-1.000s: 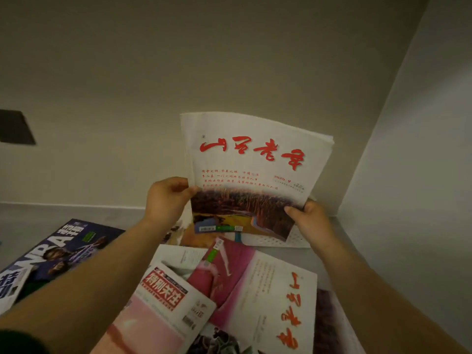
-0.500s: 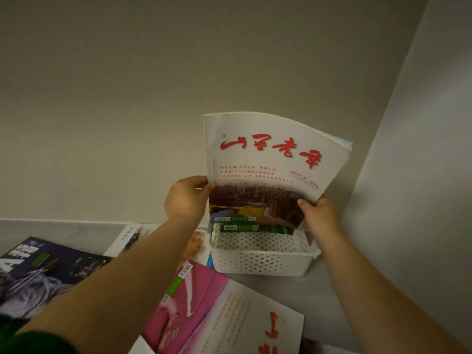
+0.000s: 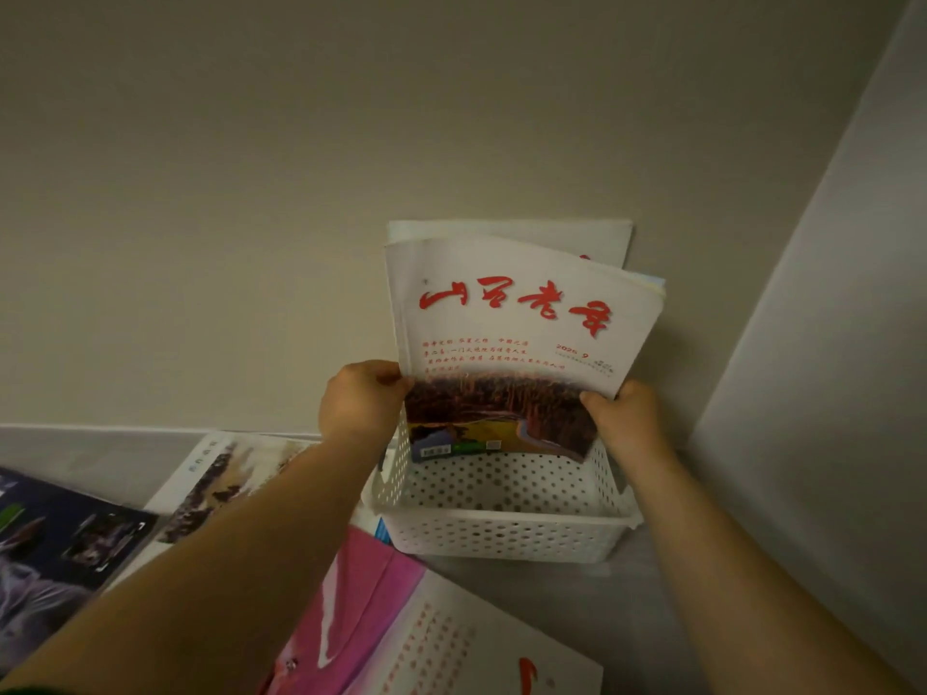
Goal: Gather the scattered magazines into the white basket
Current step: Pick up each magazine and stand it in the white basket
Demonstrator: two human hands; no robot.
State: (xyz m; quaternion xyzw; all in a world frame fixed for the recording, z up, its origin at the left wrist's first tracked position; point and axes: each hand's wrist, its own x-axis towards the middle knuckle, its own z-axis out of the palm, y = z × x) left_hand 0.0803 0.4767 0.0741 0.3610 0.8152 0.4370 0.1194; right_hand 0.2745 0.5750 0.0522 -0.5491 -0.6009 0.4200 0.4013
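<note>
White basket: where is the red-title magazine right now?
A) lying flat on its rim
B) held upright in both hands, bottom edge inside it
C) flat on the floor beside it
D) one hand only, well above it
B: the left hand and right hand hold the red-title magazine upright, its bottom edge below the rim of the white basket.

Two bare forearms reach in from the lower edge of the head view, uncovered from the wrists back to where the picture cuts them off. The left hand (image 3: 362, 401) and the right hand (image 3: 626, 421) wear no gloves, rings, watch or bracelet. At the bottom left corner, a thin strip of dark green sleeve (image 3: 22, 689) shows on the left arm.
</note>
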